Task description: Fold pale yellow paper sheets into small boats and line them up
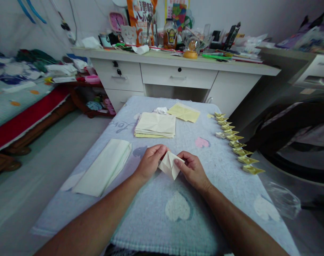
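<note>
A small folded piece of cream paper point(169, 165) with several creases is held up between my two hands, just above the cloth-covered table. My left hand point(152, 160) pinches its upper left corner between thumb and fingers. On the other side, my right hand point(193, 169) grips the paper's right edge, thumb on the front face and fingers behind it. Beyond my hands lies a stack of creased cream paper sheets point(156, 124). To the left rests a long folded bundle of pale paper point(104, 167).
A row of several folded paper boats point(238, 144) runs along the table's right edge. Yellow paper sheets point(184, 112) and a crumpled white piece point(161, 110) lie behind the stack. A cluttered white desk point(178, 73) stands at the back, a bed point(20, 103) at left.
</note>
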Demonstrator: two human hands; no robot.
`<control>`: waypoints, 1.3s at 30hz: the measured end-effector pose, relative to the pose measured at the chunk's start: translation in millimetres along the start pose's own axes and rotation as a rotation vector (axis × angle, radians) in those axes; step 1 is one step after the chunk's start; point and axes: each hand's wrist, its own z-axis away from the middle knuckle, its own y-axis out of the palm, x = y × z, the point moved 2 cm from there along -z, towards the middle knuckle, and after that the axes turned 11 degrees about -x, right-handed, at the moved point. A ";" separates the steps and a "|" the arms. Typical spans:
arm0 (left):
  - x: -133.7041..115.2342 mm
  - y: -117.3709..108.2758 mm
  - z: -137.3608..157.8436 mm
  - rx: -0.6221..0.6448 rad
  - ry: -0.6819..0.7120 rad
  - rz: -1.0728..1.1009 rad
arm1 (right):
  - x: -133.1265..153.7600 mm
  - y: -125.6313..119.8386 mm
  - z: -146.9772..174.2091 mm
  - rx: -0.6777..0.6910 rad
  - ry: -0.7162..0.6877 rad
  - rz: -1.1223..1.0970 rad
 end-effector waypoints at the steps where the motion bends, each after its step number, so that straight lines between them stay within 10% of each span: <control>1: -0.9 0.0 0.5 0.005 -0.003 0.032 | -0.9 0.9 -0.2 -0.002 0.017 -0.026; 39: -0.1 -0.6 0.9 0.054 0.050 -0.024 | -5.7 1.4 -4.6 0.036 0.120 -0.214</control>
